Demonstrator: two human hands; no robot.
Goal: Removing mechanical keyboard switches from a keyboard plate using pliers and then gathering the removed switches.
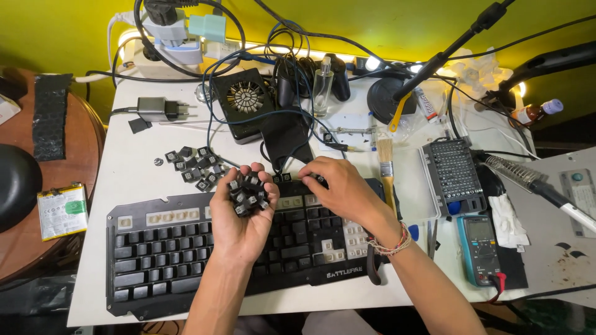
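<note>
Nearest the camera, two bare forearms reach up over the white desk (118, 198). A black plastic computer keyboard (167, 248) lies across its near half, with many keys missing along the top rows so that pale switch sockets show.

The left hand (243, 214) is cupped palm-up above the middle of the keyboard, its fingers curled around a heap of loose black keycaps (248, 192) that fills the palm. The right hand (338, 189), with a braided thread bracelet (392, 244) at the wrist, rests on the keyboard's upper edge just right of the left; its grip is pressed together, thumb and forefinger pinching what looks like a single small black keycap (319, 179), though it is too small to be sure.

Just beyond the keyboard's upper left, a scatter of more black keycaps (195, 166) lies on the desk. To the right, a wooden-handled paintbrush (387, 162) lies beside an open grey case of screwdriver bits (454, 170), with a teal digital multimeter (481, 245) nearer the front edge.

Farther back stand a black square cooling fan (243, 99), a clear glass spray bottle (322, 87) and a grey plug adapter (156, 108). At the far edge, a white power strip (162, 56) holds several plugs beneath a tangle of black cables (273, 37).
</note>
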